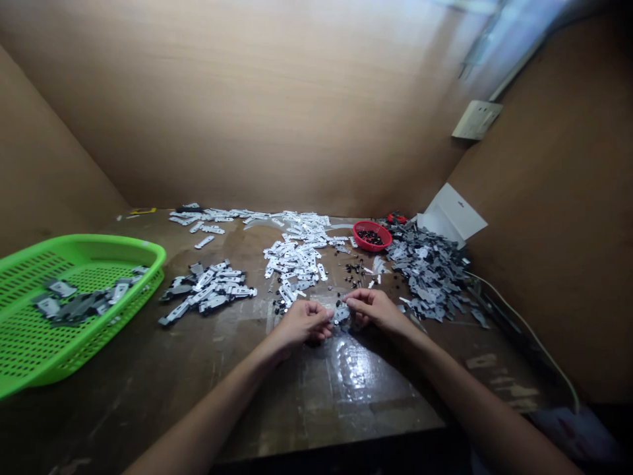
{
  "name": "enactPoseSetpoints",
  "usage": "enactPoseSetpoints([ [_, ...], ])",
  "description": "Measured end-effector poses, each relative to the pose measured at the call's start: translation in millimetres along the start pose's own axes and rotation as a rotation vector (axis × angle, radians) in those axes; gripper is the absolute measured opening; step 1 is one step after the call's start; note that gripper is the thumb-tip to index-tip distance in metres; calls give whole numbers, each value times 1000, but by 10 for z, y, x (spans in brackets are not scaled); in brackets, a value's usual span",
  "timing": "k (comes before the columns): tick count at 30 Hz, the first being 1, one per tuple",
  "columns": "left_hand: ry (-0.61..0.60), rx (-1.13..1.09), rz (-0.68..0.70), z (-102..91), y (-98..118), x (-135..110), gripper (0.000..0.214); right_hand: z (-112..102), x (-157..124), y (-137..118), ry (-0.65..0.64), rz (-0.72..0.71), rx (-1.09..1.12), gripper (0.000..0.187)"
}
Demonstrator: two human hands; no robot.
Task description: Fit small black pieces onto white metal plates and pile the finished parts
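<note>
My left hand [304,322] and my right hand [376,310] meet low in the middle of the scarred wooden workbench [316,402], fingertips pinching a small grey metal bracket [341,315] from both sides. Tiny black fasteners [354,268] lie scattered just beyond my right hand. Behind my left hand spreads a heap of white metal strips [297,257]. To the right of my right hand lies a large pile of grey metal brackets [428,274]. Left of my hands sits a smaller pile of joined grey and white pieces [208,290].
A green perforated plastic basket [64,307] at the left holds several joined pieces. A red bowl [372,235] of black fasteners stands at the back. Brown board walls [247,99] enclose the bench, with a white cable [534,336] along the right side.
</note>
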State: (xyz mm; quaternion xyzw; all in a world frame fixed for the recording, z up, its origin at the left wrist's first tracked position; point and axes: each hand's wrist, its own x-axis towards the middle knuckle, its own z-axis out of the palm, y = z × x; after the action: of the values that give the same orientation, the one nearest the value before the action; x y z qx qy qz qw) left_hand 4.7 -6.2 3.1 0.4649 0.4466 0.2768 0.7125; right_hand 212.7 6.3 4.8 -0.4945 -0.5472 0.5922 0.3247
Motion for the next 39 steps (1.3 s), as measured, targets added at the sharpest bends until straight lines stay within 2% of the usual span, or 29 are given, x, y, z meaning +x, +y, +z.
enactPoseSetpoints([
  [4,28,-27,-24,-13,0,6,40,-84,15,-26,34,-39,-27,38],
  [6,39,-34,-32,-21,-5,11,40,-215,51,-63,109,-85,-99,38],
  [10,46,-19,-36,-30,-10,22,40,-576,213,-183,342,-268,-477,26],
  [12,43,-9,-47,-29,-5,23,40,-709,317,-221,356,-320,-683,17],
  [14,42,0,-57,-27,4,18,40,-765,411,-213,293,-346,-801,14],
  [18,41,19,-61,-24,23,-6,41,-717,514,-94,160,-428,-908,16],
  [23,44,16,-59,-9,24,-24,40,-644,483,-26,186,-502,-956,17],
  [29,39,7,-75,-5,20,-23,40,-544,427,-73,92,-563,-1115,16],
  [35,55,21,-70,-28,-11,-9,36,-485,367,-104,112,-526,-1257,15],
  [39,53,36,-68,-31,-24,-2,34,-445,307,-136,143,-524,-1266,12],
])
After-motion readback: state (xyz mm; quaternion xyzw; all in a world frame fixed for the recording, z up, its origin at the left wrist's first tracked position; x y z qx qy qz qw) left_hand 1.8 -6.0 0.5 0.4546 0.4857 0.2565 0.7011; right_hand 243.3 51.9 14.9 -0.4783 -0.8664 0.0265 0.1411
